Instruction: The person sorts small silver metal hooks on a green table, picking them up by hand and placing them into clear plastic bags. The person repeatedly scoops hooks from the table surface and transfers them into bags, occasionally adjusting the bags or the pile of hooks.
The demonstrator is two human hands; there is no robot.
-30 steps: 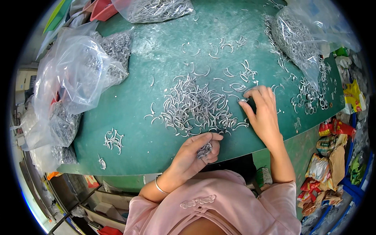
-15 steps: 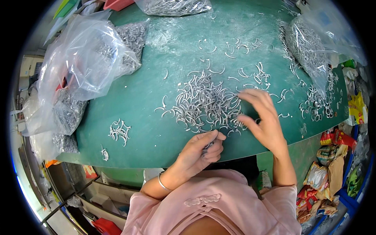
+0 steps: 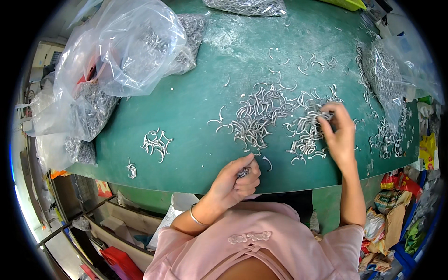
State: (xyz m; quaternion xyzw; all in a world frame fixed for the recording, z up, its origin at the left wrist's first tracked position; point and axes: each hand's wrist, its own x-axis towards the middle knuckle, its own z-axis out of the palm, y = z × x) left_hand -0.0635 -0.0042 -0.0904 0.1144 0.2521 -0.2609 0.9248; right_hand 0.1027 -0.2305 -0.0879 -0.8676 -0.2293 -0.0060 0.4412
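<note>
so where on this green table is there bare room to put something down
Bare green table between the clear bags and the main hook pile. Crowded around the right hand and the right bag.

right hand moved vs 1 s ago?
Yes. The right hand went from the main pile's near-right edge, fingers spread, out to its far-right side, now pinching hooks in the pile of metal hooks.

Shiny silvery metal hooks [image 3: 261, 116] lie on a matt green mat [image 3: 196, 98]; at 10 o'clock, a glossy clear plastic bag [image 3: 126, 46], crinkled.
</note>
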